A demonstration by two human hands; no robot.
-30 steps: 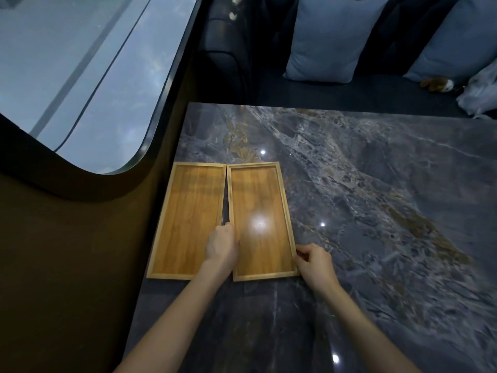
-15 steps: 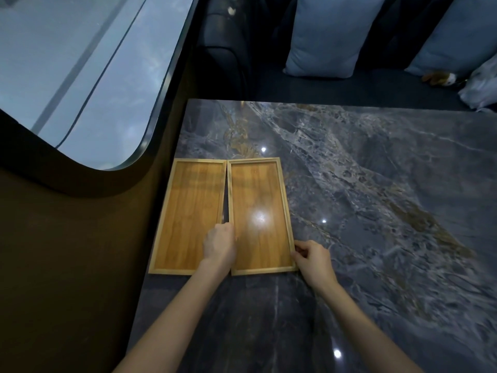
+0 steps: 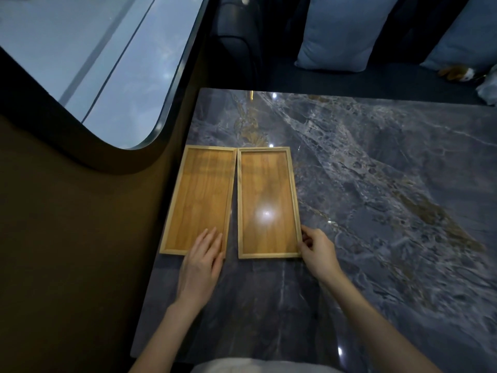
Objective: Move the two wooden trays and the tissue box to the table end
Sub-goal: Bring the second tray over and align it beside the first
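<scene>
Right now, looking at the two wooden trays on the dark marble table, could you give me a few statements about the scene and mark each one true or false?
1. The two shallow rectangular wooden trays, left tray and right tray, lie side by side on the dark marble table. True.
2. Both trays hold cups. False: both are empty.
3. The left hand lies flat on the left tray's near right corner. True.
4. The right hand rests on a cardboard tissue box. False: its fingers touch the right tray's near right edge; no tissue box is visible.
5. The trays are stacked. False: a narrow gap separates them.
</scene>
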